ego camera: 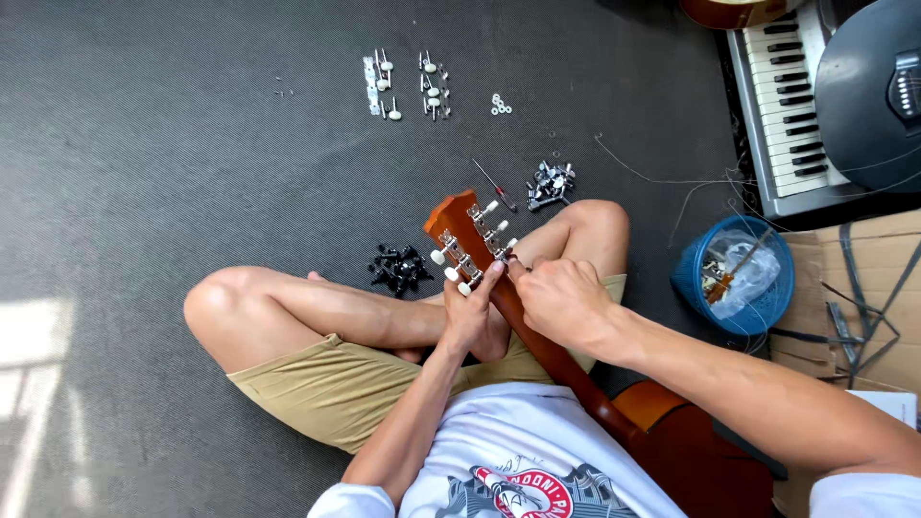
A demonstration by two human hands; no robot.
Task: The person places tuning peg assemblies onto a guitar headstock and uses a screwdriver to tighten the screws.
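An orange-brown guitar lies across my crossed legs, its headstock [460, 230] pointing away from me with white-knobbed tuning pegs [497, 228] on both sides. My left hand [472, 317] grips the neck just below the headstock, its thumb up near a lower peg. Fingers of my right hand [561, 299] pinch at the neck's right side by the lowest right peg. The guitar body [705, 451] rests against my lap at lower right.
On the dark mat lie a pile of black parts [399, 267], a pile of metal parts [551, 184], a small screwdriver [495, 185], loose tuner sets [408, 84] and washers [500, 104]. A blue basket [693, 278], a keyboard [782, 105] and cardboard [883, 278] stand right.
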